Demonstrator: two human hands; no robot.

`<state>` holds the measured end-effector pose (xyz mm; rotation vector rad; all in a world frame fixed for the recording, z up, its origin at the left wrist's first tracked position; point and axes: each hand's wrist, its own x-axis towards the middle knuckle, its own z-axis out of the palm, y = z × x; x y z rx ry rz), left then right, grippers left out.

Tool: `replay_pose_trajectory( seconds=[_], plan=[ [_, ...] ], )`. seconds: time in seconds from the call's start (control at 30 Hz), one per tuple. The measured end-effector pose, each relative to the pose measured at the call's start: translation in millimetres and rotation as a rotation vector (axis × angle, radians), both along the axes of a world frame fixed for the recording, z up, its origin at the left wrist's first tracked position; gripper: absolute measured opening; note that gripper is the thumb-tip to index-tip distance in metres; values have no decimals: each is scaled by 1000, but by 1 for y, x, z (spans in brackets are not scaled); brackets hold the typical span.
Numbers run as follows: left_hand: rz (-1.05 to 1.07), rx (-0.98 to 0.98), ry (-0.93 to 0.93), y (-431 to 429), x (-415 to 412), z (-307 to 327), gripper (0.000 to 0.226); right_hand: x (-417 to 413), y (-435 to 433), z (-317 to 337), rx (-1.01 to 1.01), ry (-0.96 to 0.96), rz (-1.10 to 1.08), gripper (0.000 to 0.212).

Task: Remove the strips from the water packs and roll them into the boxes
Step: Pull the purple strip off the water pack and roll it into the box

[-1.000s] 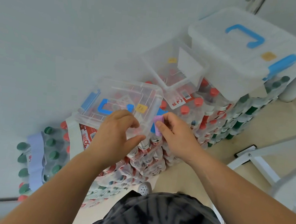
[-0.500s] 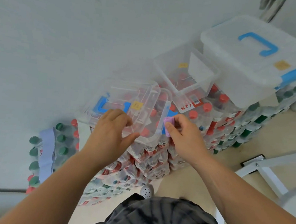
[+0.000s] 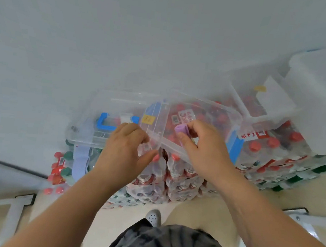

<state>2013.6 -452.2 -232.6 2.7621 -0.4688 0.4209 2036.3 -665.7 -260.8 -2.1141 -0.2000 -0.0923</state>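
Here, in the head view, the right hand point(image 3: 201, 147) pinches a rolled purple strip point(image 3: 181, 130) at frame centre, directly over the open clear box point(image 3: 203, 111), so the drop is straight down. The left hand point(image 3: 125, 149), fingers closed on the lid point(image 3: 120, 107) edge, holds it swung left, clear of the opening.

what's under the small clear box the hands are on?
The small clear box sits on shrink-wrapped water packs with red-capped bottles, visible through its walls. The right hand, holding a rolled purple strip, and the left hand cover its near edge.
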Motion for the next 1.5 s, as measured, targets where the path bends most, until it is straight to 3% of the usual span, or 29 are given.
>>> replay_pose_trajectory(
  seconds=[0.23, 0.5, 0.7, 0.9, 1.03, 1.17, 1.3, 1.5],
  plan=[
    [194, -39, 58, 73, 10, -39, 32, 21, 53, 7, -251, -39, 46, 24],
    [266, -66, 346, 117, 44, -100, 37, 30, 92, 5, -463, 7, -15, 26],
    [188, -48, 404, 123, 59, -123, 32, 27, 97, 0, -416, 48, -96, 17],
    [147, -44, 350, 123, 72, -117, 38, 38, 86, 9, -300, 149, -124, 15],
    [154, -293, 364, 99, 77, -87, 26, 57, 71, 14, -277, 153, -95, 13],
    [206, -646, 531, 57, 75, -47, 25, 85, 49, 12, -319, 209, -22, 11],
    [277, -659, 640, 21, 74, -38, 38, 110, 28, 2, -404, 274, 98, 16],
    [427, -909, 559, 3, 104, -44, 22, 134, 22, -20, -372, 388, 226, 34]
  ],
)
